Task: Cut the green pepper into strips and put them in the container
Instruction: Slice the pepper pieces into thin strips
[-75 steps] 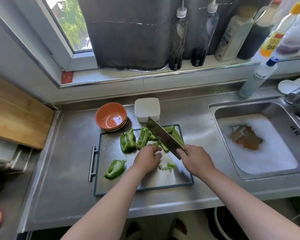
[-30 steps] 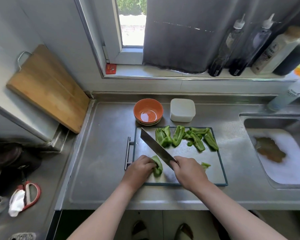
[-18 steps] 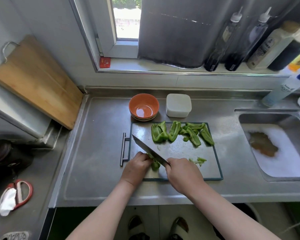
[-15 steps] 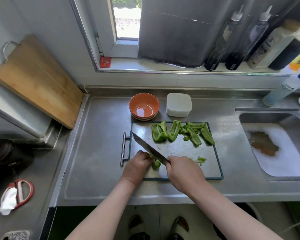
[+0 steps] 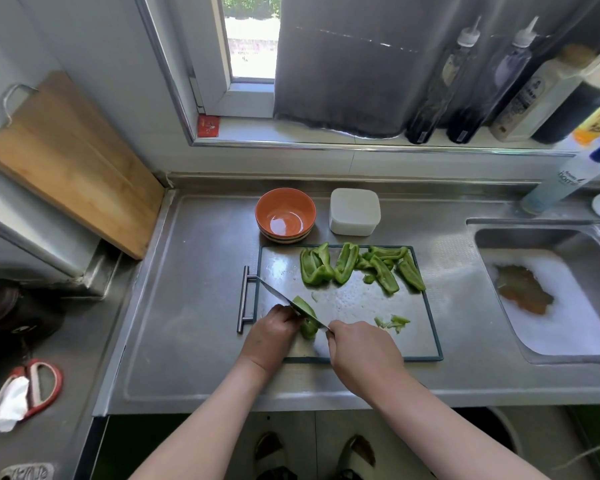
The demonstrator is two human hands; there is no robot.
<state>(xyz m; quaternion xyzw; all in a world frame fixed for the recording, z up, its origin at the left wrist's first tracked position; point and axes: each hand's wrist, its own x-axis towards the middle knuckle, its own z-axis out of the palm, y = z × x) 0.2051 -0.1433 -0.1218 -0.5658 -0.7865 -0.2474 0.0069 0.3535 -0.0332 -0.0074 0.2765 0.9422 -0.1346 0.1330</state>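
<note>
On the steel cutting board (image 5: 354,299) my left hand (image 5: 274,329) holds down a green pepper piece (image 5: 307,318) at the board's near left. My right hand (image 5: 357,348) grips the handle of a cleaver (image 5: 284,299), whose blade lies across that piece, pointing to the far left. Several larger pepper pieces (image 5: 357,268) lie along the board's far edge. Small green scraps (image 5: 394,323) lie just right of my right hand. A white lidded container (image 5: 354,211) stands behind the board.
An orange bowl (image 5: 285,214) sits left of the white container. The sink (image 5: 548,299) with foamy water is at the right. Bottles (image 5: 499,81) line the window sill. A wooden board (image 5: 70,161) leans at the left, and red scissors (image 5: 32,386) lie near left.
My left hand went from the middle of the board to the pepper piece at the near left and brought it under the cleaver. The blade now sits lower on that piece.
</note>
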